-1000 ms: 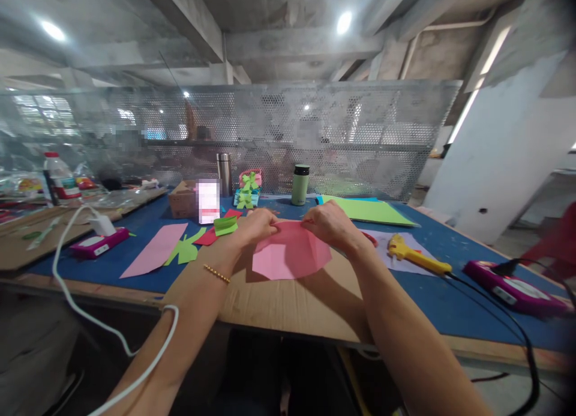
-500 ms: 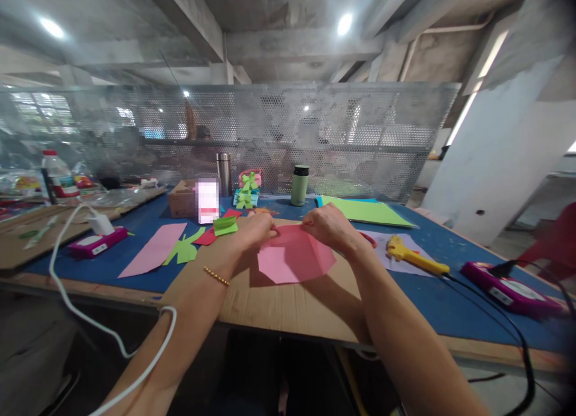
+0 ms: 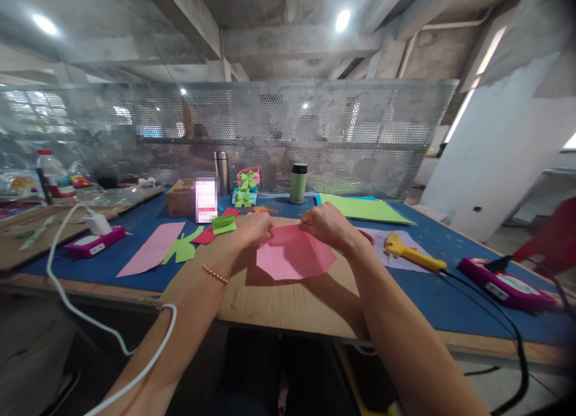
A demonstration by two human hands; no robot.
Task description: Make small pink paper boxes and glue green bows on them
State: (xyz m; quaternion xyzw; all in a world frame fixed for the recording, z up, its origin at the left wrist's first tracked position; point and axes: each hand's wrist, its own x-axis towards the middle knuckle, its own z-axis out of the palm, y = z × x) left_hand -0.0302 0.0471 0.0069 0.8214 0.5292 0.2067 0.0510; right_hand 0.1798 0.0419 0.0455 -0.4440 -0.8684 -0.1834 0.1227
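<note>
A pink sheet of paper [image 3: 294, 257], creased on its right side, stands tilted above a cardboard sheet [image 3: 270, 305]. My left hand [image 3: 256, 229] is closed at its upper left edge, the fingertips pinching the paper. At the upper right edge my right hand [image 3: 327, 224] is curled with thumb and fingers together on the same paper. Left of my left forearm are a folded green paper [image 3: 224, 224], red paper [image 3: 204, 236], a green paper cutout [image 3: 183, 248] and a flat pink paper strip [image 3: 153, 248].
On the right lie a yellow hot glue gun [image 3: 411, 254], green sheets [image 3: 364, 208] and a purple power strip [image 3: 506, 284]. Behind stand a green tumbler [image 3: 297, 184], a steel flask [image 3: 222, 171] and a cardboard box [image 3: 180, 198]. A white cable [image 3: 81, 317] crosses my left forearm.
My left hand has shifted very slightly left along the pink paper's upper edge. Both hands keep their hold; the camera view has moved a little.
</note>
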